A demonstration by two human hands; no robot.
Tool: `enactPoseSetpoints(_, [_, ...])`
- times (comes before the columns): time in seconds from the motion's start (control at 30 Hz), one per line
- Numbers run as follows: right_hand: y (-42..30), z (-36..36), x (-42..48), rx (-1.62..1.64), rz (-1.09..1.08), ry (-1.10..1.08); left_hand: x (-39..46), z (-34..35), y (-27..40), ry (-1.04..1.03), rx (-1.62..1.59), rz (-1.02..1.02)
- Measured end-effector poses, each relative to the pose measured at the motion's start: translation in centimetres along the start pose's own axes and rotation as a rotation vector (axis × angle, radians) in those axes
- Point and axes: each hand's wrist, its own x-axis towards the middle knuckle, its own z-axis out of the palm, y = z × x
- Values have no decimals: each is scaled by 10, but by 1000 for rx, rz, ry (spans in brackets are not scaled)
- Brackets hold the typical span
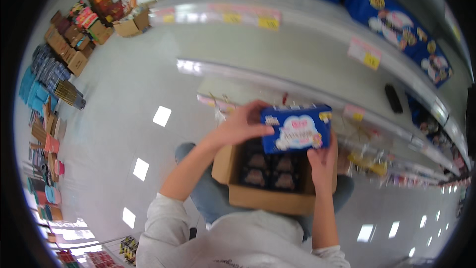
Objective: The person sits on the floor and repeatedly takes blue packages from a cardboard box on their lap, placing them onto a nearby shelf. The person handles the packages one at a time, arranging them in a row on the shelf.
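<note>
Between both hands I hold a blue soft package (pixel 296 129) with a white cloud-shaped panel that bears writing. My left hand (pixel 250 122) grips its left end, thumb on the front face. At the lower right corner my right hand (pixel 322 158) supports it, the thumb near the bottom edge. Beneath the package an open cardboard box (pixel 271 198) rests against my bent legs. Inside it, several dark packages (pixel 270 173) with similar panels sit in rows. The held package and my hands hide the far part of the box.
A shelf unit (pixel 245 37) with price tags curves around ahead and to the right. Blue packages (pixel 396 28) stand on its upper level. A dark oblong object (pixel 393 98) lies on a lower shelf. Cardboard cartons (pixel 68 48) and stacked goods (pixel 48 72) line the far left floor.
</note>
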Motion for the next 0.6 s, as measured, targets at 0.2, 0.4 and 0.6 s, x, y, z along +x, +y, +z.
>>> enactPoseSetpoints(0.2, [-84,52,60,39,-29,29,-1,-18,47,95,59,409])
enactPoseSetpoints(0.4, [-179,103,143,-124,-85,-153,47,-121,165,884,494,873])
enactPoseSetpoints(0.6, [-211,194,238,-282,64,-325,102,-213,198,1284,1071,858])
